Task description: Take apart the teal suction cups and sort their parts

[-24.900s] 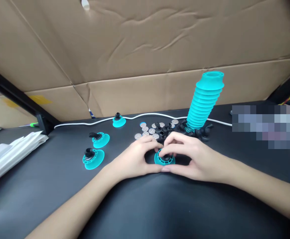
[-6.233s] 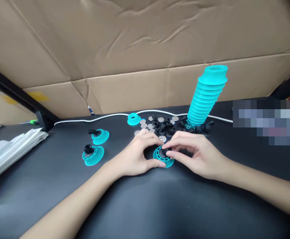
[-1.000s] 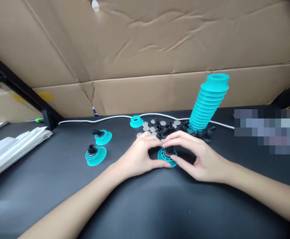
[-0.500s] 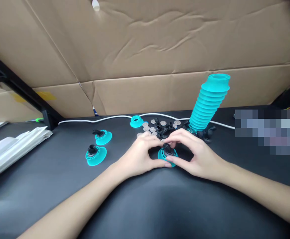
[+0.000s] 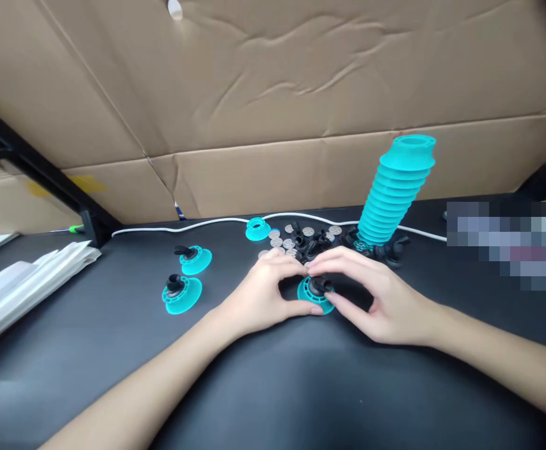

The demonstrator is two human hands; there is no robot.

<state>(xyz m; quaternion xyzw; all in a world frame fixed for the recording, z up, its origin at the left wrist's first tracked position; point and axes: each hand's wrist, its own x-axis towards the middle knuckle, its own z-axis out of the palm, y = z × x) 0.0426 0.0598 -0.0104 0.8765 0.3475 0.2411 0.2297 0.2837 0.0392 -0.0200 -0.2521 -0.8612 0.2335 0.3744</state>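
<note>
On the dark table in front of me stands a flared teal plastic base (image 5: 307,302) with a black spout-like piece (image 5: 320,285) set in its top. My left hand (image 5: 273,284) curls round the base from the left, thumb at its near rim and index finger at the far side. From the right, my right hand (image 5: 371,290) arches over the black piece. Its thumb touches the piece near the spout end, and its bent fingers lie behind it, partly hidden. The spout points to the right.
Teal bases with black pieces (image 5: 197,261) (image 5: 183,297) stand at left, and a bare teal base (image 5: 257,230) behind. Round grey discs (image 5: 277,242) and loose black pieces (image 5: 308,240) lie beyond my hands. A teal stack (image 5: 397,194) leans at right. White sheets (image 5: 29,287) lie far left.
The black piece has turned: its spout, upright before, now points right. My right thumb has shifted right with it. My left hand stays on the base.
</note>
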